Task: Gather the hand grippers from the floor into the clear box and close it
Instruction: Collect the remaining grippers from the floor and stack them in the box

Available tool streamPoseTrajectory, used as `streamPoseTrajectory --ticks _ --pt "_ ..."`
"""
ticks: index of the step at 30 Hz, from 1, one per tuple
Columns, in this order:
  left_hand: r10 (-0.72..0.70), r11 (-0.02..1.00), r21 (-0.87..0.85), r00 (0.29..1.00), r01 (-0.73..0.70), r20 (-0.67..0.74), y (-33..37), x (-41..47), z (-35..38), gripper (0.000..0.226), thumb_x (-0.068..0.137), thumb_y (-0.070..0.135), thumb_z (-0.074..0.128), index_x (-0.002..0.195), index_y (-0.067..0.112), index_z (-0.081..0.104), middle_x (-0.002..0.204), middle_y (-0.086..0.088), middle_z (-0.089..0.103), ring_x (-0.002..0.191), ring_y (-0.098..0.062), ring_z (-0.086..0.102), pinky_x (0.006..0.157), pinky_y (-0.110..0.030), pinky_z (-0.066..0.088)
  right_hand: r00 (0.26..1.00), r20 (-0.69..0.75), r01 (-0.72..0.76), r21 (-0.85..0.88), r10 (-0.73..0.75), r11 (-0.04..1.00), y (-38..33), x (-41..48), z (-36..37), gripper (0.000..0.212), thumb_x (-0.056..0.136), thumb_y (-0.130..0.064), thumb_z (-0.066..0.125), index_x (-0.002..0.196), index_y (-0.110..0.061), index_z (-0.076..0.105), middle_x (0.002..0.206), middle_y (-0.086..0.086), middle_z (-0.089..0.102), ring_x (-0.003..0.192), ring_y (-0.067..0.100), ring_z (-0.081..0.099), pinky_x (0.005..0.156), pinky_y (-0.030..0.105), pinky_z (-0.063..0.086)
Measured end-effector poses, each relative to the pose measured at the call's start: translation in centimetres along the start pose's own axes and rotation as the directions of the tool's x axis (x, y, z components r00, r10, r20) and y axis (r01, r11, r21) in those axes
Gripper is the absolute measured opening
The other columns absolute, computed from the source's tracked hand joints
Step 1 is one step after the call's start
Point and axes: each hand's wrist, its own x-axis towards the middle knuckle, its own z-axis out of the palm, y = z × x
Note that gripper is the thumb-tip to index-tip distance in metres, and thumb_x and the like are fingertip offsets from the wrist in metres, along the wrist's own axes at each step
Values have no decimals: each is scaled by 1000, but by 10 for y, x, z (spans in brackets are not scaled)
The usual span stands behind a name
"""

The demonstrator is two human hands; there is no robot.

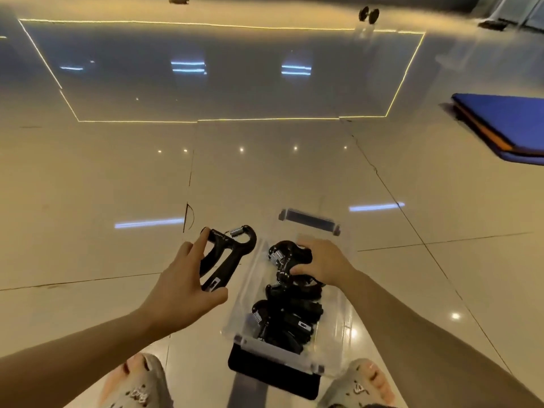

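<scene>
A clear plastic box (338, 328) stands open on the glossy floor between my feet, with several black hand grippers (290, 316) piled inside. My left hand (182, 287) holds one black hand gripper (228, 256) by its handles, just left of the box's rim and above the floor. My right hand (322, 263) reaches into the far end of the box and grips another black hand gripper (287, 256) lying on top of the pile. A dark latch flap (273, 375) hangs at the box's near end. No lid is on the box.
A folded blue and orange mat (506, 125) lies on the floor at the far right. A small dumbbell (368, 14) and dark objects (178, 0) sit far off near the top. My feet in grey clogs (138, 387) flank the box.
</scene>
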Motion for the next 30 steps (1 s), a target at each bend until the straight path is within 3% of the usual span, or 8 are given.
streamPoseTrajectory --ticks 7,12,16,24,27,30 --pt "-63 991 -120 997 58 -43 5 18 43 108 74 44 73 160 41 7 109 20 38 97 -3 52 73 -25 44 998 55 0 -69 3 998 19 46 25 50 75 -53 77 119 -31 64 102 -8 61 97 19 60 81 34 48" --pt "-161 961 -247 976 122 -144 12 29 76 97 76 31 80 153 43 22 108 10 44 93 -2 54 74 -24 47 995 98 7 -127 5 992 29 71 34 57 76 -55 76 125 -28 64 108 -2 66 100 24 61 87 40 51" --pt "-177 951 -278 975 133 -138 11 34 87 95 79 30 80 154 41 23 106 11 44 96 12 46 71 -17 40 995 99 -10 -188 29 982 33 77 37 53 81 -50 75 128 -29 61 112 -2 68 103 24 61 91 42 51" --pt "-206 930 -334 971 154 -125 9 36 93 95 80 30 80 155 40 22 109 10 44 99 2 49 74 -13 38 997 33 -56 -232 66 971 40 75 48 39 87 -46 71 121 -27 63 106 -1 68 94 23 64 76 35 50" --pt "-195 929 -343 971 137 -140 6 35 95 97 74 41 75 154 43 21 109 14 43 102 13 44 75 -13 37 998 19 -61 -226 67 972 40 74 51 34 89 -43 70 118 -25 64 107 0 66 96 23 64 79 36 50" --pt "-199 929 -344 969 139 -145 2 35 97 100 81 30 81 158 39 18 111 14 43 103 16 43 76 -12 37 997 -35 -81 -298 74 951 36 70 56 37 92 -42 67 125 -25 63 118 3 63 107 25 59 89 40 47"
